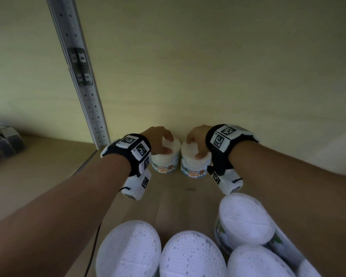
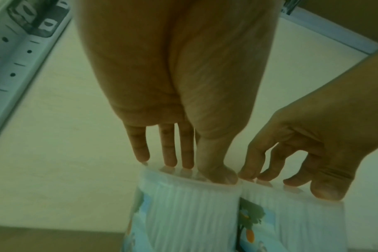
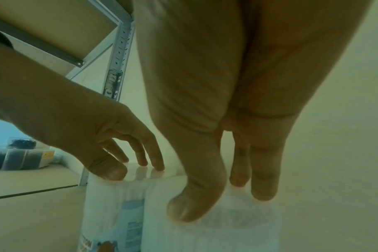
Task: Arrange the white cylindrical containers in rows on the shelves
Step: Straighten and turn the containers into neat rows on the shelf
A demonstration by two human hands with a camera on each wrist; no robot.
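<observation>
while both hands reach to the back of the wooden shelf (image 1: 188,198), two white containers of cotton buds stand upright side by side there, touching or very nearly so, close against the pale back wall (image 1: 208,76). the left hand (image 1: 158,139) has its fingertips (image 2: 169,162) and thumb curled down onto the lid rim of the left container (image 1: 165,159), and the right hand (image 1: 197,140) grips the top of the right container (image 1: 195,166) the same way, thumb at the front edge and fingers over the far side. each hand is thus closed around its own container from above; whether they are pressing down, nudging or about to let go cannot be told. judging by this, the start of a back row is set: two containers in place, labels facing outward. at the near edge of the head view at least four more white containers (image 1: 192,256) sit bunched together, one (image 1: 246,218) standing higher than the rest, perhaps stacked; these appear not yet arranged. so the task looks early on, with most of the row, and any further rows, still to be built. to the left a perforated metal upright (image 1: 82,86) divides this bay from the next, where some dark packaged goods (image 1: 2,142) lie on the neighbouring shelf.
</observation>
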